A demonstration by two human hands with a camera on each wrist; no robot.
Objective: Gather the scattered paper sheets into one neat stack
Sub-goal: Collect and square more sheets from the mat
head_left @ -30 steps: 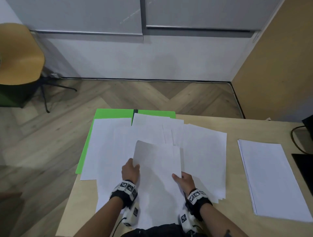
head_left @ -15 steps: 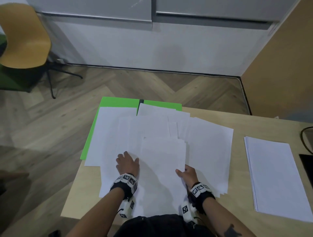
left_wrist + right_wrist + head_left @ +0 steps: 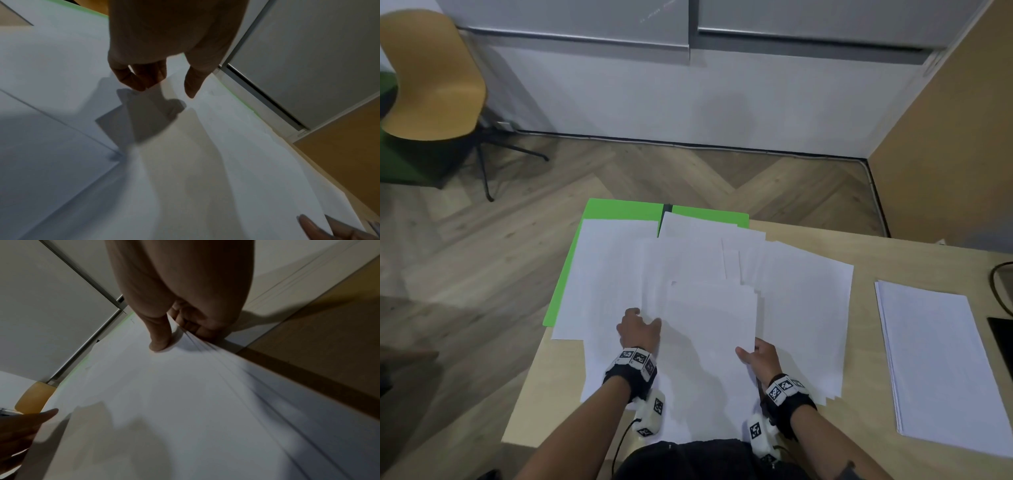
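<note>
Several white sheets (image 3: 804,308) lie fanned and overlapping on the wooden table (image 3: 876,253). My right hand (image 3: 758,356) pinches the right edge of a small bundle of sheets (image 3: 709,329) that lies over the others. In the right wrist view the thumb (image 3: 158,340) presses on top and the fingers (image 3: 197,326) curl under the edges. My left hand (image 3: 638,327) rests on the sheets just left of that bundle. Its bent fingers (image 3: 139,78) touch paper, the thumb (image 3: 192,82) stands apart, and nothing is held between them.
A green folder (image 3: 619,212) lies under the far left sheets and overhangs the table's left edge. A separate neat paper stack (image 3: 935,359) sits at the right. A black cable (image 3: 996,291) and a dark flat object (image 3: 1001,339) are at the right edge. An orange chair (image 3: 438,78) stands on the floor.
The bundle, raised at its far end before, now lies flat. My left hand has left the bundle's left edge and shifted outward onto the sheets. The head view has tipped up.
</note>
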